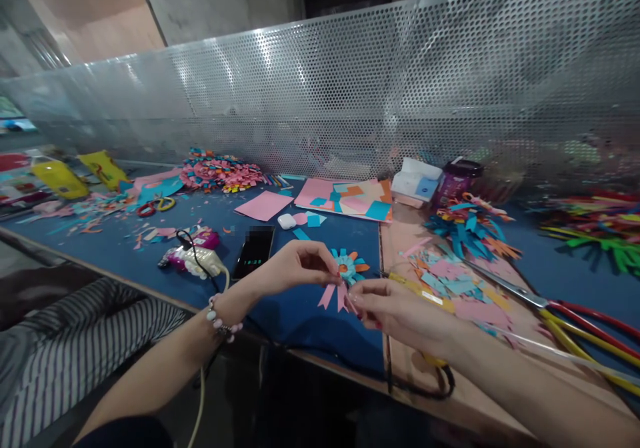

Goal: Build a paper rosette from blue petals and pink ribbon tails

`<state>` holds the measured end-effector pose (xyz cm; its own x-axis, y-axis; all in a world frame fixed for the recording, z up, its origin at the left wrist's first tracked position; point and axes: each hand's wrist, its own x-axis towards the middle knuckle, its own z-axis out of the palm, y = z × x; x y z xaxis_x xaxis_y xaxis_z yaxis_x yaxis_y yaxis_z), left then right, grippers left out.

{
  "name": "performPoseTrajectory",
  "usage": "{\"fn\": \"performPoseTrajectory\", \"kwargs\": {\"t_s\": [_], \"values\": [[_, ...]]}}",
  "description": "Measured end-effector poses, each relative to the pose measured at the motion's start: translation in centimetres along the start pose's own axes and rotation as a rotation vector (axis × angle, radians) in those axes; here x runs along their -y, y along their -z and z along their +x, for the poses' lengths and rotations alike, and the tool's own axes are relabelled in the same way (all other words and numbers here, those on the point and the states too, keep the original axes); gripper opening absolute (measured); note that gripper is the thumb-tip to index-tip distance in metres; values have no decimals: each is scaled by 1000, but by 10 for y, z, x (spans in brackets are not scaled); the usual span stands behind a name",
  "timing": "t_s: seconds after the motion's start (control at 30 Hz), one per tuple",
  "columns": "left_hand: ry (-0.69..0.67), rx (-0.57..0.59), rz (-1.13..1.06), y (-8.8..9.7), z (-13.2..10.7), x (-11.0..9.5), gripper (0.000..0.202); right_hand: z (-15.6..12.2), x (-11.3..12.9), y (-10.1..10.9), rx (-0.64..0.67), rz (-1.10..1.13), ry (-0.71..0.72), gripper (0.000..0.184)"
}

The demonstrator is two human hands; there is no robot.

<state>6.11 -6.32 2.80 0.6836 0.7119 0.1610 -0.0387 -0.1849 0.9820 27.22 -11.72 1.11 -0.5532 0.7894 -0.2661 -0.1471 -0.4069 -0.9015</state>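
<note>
A small paper flower (350,268) of teal, orange and pink strips is held just above the blue table (300,315). My left hand (300,265), with a bead bracelet at the wrist, pinches the flower's left side. My right hand (395,308) comes in from the right and pinches a pink strip (341,297) that hangs from the flower's lower edge. Both hands meet at the flower, fingers closed.
A phone (255,251), a glue gun (193,258) with its cord, white earbuds case (287,221), pink paper sheets (345,198), scissors (156,205), piled paper scraps (220,171), a tissue box (415,181), long red and yellow handled scissors (575,311), a perforated metal screen (350,81) behind.
</note>
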Motion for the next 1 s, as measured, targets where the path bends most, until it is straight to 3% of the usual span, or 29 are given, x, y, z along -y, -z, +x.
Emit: {"fn": "performPoseTrajectory", "kwargs": {"t_s": [0.2, 0.33, 0.53, 0.73, 1.0], "values": [[14, 3, -4, -4, -8, 2, 15, -4, 0, -9, 37, 41, -48, 26], [18, 67, 27, 0, -20, 2, 16, -8, -1, -13, 6, 29, -84, 25], [81, 141, 140, 6, -34, -4, 20, -5, -5, -15, -43, -147, -64, 31], [158, 84, 74, -4, -35, 0, 25, -7, -5, -18, -17, -257, -57, 32], [185, 157, 85, -14, -37, 4, 21, -10, -11, -11, -35, -362, -31, 31]]}}
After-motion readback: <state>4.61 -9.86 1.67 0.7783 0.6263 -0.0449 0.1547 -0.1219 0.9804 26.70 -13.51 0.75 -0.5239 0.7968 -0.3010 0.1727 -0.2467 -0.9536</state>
